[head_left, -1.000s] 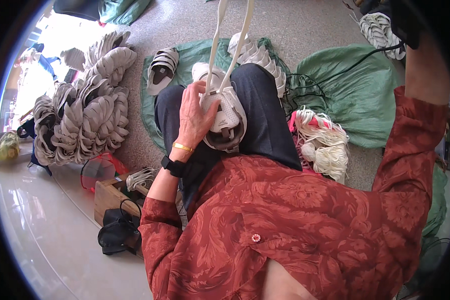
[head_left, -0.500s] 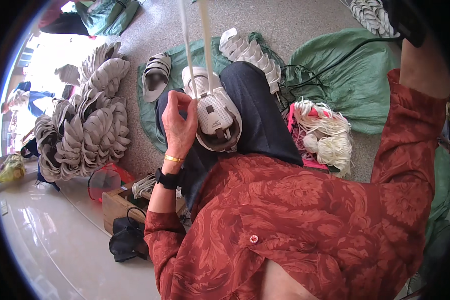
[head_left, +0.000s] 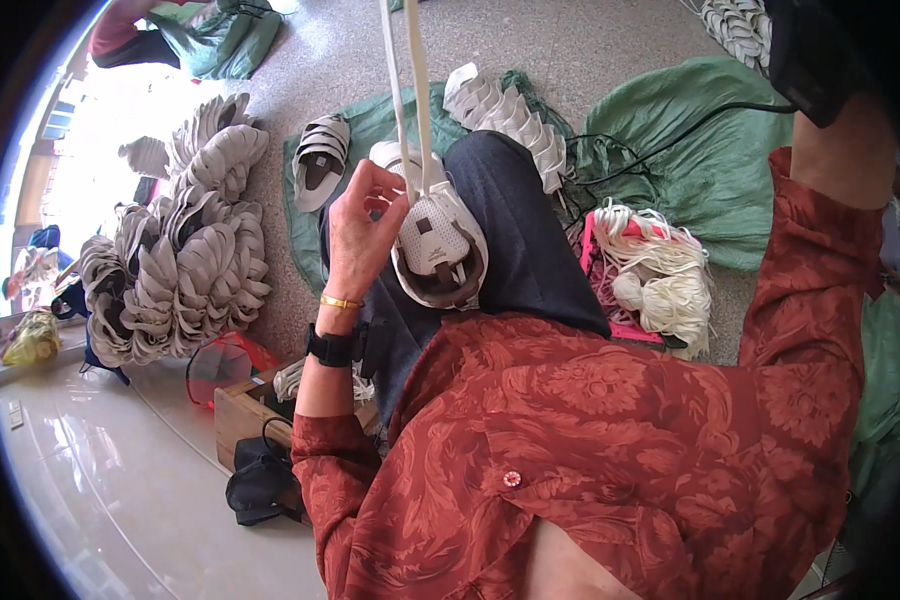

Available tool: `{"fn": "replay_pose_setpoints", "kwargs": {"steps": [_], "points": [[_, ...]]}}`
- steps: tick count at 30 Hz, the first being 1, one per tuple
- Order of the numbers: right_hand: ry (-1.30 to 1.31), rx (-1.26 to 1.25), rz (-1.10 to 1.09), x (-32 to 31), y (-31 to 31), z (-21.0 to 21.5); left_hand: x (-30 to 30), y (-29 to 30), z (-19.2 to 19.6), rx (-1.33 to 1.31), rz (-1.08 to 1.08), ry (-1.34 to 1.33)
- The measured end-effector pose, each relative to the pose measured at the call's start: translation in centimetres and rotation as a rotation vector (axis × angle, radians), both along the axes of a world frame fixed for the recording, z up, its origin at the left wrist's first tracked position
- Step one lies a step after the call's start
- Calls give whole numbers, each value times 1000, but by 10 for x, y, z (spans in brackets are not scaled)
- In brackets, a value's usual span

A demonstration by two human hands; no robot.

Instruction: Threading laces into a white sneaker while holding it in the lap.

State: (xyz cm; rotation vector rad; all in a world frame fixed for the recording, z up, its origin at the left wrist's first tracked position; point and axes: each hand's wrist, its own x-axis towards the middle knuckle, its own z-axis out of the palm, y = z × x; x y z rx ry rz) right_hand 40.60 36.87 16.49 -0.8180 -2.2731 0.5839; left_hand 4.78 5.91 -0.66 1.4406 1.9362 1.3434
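Grey speckled floor [head_left: 570,40] spreads before me, a glossy pale surface [head_left: 100,440] at left. Green sheeting [head_left: 710,190] lies right; stacked grey shoe uppers [head_left: 180,260] left. Between my knees [head_left: 495,170] sits the white shoe [head_left: 435,245], its lace [head_left: 420,90] pinched narrowly by my left hand [head_left: 362,225]; my right hand's fingers are hidden, so I can't tell.

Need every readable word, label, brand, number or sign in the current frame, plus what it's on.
Nothing legible to quote.
White shoe between the knees: small dark print on its tongue, too small to read.
Wooden box: small pale patch on top; can't tell if it's a label.
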Motion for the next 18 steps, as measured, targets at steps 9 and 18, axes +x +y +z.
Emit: {"fn": "replay_pose_setpoints", "kwargs": {"steps": [9, 18], "points": [[9, 13, 6, 1, 14, 19, 1, -2, -8, 3, -33, -126], [-122, -328, 109, -24, -1, -28, -2, -67, 33, 1, 52, -412]]}}
